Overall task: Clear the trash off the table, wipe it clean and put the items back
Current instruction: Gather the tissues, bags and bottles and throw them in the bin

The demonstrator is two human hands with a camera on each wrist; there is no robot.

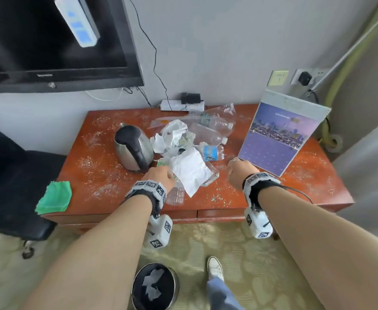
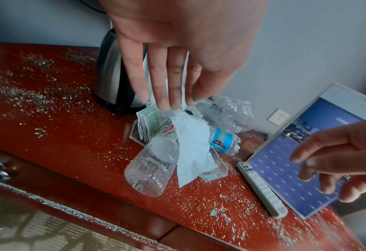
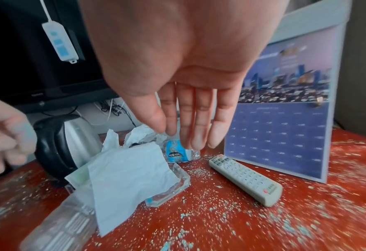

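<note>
On the red-brown table (image 1: 98, 175), strewn with crumbs, lies a trash heap: a white paper sheet (image 1: 189, 168), crumpled tissues (image 1: 172, 135), crushed clear bottles (image 1: 208, 128) and a blue-labelled bottle (image 1: 211, 153). My left hand (image 2: 167, 95) hovers over the paper sheet (image 2: 192, 144) and a lying clear bottle (image 2: 154, 163), its fingers straight and holding nothing. My right hand (image 3: 188, 135) hangs above the blue-labelled bottle (image 3: 175, 151), fingers extended and empty. A green cloth (image 1: 53, 198) rests on the table's front left corner.
A steel kettle (image 1: 133, 151) stands left of the heap. A calendar (image 1: 279, 135) stands at the right, with a remote (image 3: 245, 178) lying before it. A clear glass tray (image 3: 173, 185) sits under the paper. A black bin (image 1: 155, 286) is on the floor; a chair (image 1: 15, 198) stands left.
</note>
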